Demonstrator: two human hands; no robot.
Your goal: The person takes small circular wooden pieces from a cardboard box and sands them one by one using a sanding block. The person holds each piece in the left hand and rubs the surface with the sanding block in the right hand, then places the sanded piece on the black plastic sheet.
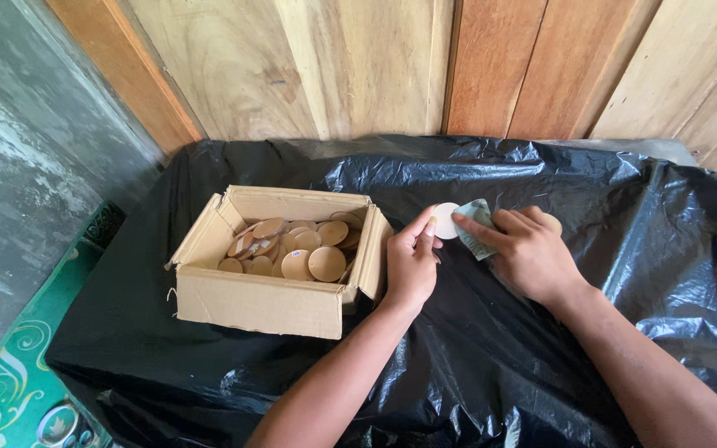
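Open cardboard box (pixel 275 286) of round wooden discs (pixel 304 249) at left, on black plastic sheet (pixel 499 348) over tabletop. Left hand (pixel 412 261) pinching pale disc (pixel 445 221) (fingertips closed on rim) beside box. Right hand (pixel 529 249) pressing folded greenish sandpaper (pixel 476 226) against disc, fingers curled.
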